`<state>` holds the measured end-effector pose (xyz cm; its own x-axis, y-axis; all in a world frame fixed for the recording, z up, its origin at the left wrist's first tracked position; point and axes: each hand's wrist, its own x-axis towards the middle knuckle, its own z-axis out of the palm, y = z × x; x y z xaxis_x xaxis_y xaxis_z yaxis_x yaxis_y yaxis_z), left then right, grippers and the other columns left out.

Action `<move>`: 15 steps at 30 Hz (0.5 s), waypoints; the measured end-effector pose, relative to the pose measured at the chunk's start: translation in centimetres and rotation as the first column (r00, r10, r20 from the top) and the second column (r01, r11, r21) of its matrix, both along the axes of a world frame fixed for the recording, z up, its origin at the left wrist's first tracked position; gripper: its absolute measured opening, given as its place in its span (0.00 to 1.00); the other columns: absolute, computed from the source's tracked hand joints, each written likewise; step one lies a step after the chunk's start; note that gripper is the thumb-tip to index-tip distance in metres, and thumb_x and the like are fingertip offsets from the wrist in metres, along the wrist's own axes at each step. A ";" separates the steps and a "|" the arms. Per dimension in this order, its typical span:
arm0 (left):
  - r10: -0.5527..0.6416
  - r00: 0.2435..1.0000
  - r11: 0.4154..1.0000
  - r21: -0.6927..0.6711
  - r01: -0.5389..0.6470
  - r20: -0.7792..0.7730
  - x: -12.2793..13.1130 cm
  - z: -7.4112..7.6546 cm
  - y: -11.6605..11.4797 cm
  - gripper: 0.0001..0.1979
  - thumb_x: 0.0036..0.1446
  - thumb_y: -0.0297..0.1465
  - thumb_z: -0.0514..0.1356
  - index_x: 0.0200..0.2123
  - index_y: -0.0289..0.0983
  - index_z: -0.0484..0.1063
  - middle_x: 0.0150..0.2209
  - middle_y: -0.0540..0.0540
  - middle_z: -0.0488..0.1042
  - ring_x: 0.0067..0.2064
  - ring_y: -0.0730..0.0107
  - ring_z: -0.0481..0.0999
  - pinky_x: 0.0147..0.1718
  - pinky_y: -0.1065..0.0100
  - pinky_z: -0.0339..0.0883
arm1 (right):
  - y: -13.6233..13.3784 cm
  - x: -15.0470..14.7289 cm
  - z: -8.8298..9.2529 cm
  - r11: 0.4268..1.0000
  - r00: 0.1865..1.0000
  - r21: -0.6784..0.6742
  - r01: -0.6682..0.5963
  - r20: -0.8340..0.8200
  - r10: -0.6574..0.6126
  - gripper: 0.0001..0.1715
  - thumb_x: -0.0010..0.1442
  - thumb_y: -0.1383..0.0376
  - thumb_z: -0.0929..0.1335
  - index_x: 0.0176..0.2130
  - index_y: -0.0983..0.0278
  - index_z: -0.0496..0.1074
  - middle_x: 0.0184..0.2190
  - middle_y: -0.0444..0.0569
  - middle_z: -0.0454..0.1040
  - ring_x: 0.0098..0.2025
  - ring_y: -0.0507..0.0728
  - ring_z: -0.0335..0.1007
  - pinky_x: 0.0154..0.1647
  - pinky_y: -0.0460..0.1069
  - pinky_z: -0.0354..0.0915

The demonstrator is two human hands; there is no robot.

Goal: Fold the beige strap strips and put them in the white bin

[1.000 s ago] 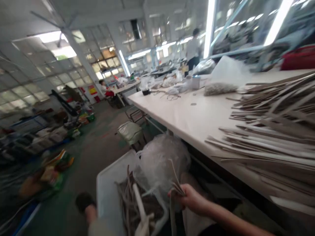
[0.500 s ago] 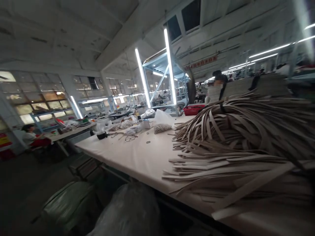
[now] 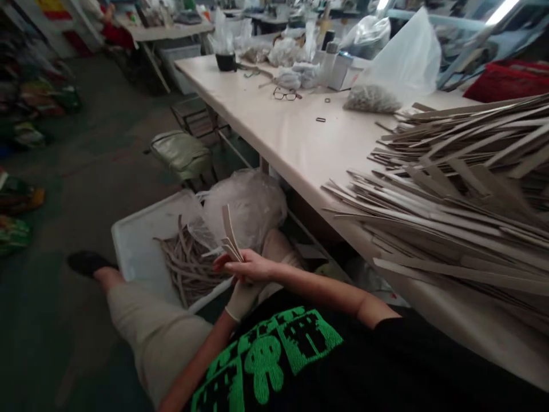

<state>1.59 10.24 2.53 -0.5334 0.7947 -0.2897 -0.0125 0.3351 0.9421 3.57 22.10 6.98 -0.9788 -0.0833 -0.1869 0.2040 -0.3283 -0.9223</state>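
Note:
My right hand [image 3: 253, 266] is closed around a few grey-brown strips [image 3: 229, 226], whose ends stick up above the fingers. Just below it is my left hand [image 3: 241, 296], in a pale glove; its fingers are mostly hidden behind the right hand and it seems to touch the lower part of the strips. Both hands are over my lap, beside a white tray [image 3: 141, 229] that holds a heap of similar strips [image 3: 189, 266]. On the table [image 3: 295, 134] to the right lies a large pile of long strips [image 3: 446, 217].
A clear plastic bag [image 3: 249, 206] sits behind the hands, under the table edge. A green padded stool [image 3: 182, 151] stands further back. Glasses [image 3: 285, 95], a bag of small parts [image 3: 373, 98] and a red basket [image 3: 510, 80] are on the table.
The view has tilted down and left toward my lap. Both hands, the held strips and the white tray now show; none of them was in view before.

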 end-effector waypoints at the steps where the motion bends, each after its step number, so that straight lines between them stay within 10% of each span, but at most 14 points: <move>1: 0.020 1.000 1.000 0.015 -0.021 0.024 -0.3 0.0 -0.3 0.28 0.53 0.55 0.64 0.43 0.37 0.78 0.41 0.41 0.81 0.43 0.56 0.79 0.44 0.59 0.75 | 0.8 0.4 -0.2 0.999 0.998 0.034 -0.037 -0.045 0.039 0.41 0.58 0.46 0.73 0.61 0.65 0.68 0.53 0.53 0.73 0.42 0.54 0.72 0.41 0.46 0.71; 8: 0.092 0.970 0.996 -0.001 -0.094 -0.223 -2.3 1.0 -4.3 0.19 0.54 0.49 0.65 0.35 0.39 0.80 0.38 0.42 0.82 0.43 0.53 0.80 0.50 0.57 0.73 | 3.1 2.3 -4.6 0.918 0.919 0.042 -0.394 -0.001 0.395 0.71 0.40 0.37 0.79 0.69 0.68 0.56 0.66 0.59 0.59 0.69 0.66 0.54 0.69 0.53 0.55; 11: 0.040 0.890 0.996 -0.050 -0.070 -0.454 -2.7 1.1 -4.3 0.21 0.58 0.51 0.60 0.30 0.40 0.80 0.34 0.41 0.81 0.43 0.52 0.79 0.51 0.55 0.70 | 2.0 2.3 -5.8 0.879 0.882 0.088 -0.468 0.102 0.459 0.66 0.35 0.43 0.82 0.64 0.67 0.63 0.55 0.54 0.71 0.57 0.62 0.68 0.57 0.50 0.68; 15: 0.015 0.922 0.981 -0.174 -0.089 -0.388 -4.2 0.7 -3.7 0.31 0.55 0.60 0.55 0.28 0.38 0.80 0.31 0.39 0.81 0.41 0.49 0.80 0.46 0.56 0.71 | 1.2 2.8 -6.1 0.830 0.822 0.132 -0.543 0.286 0.492 0.36 0.57 0.41 0.73 0.45 0.71 0.76 0.31 0.49 0.75 0.26 0.50 0.68 0.27 0.43 0.68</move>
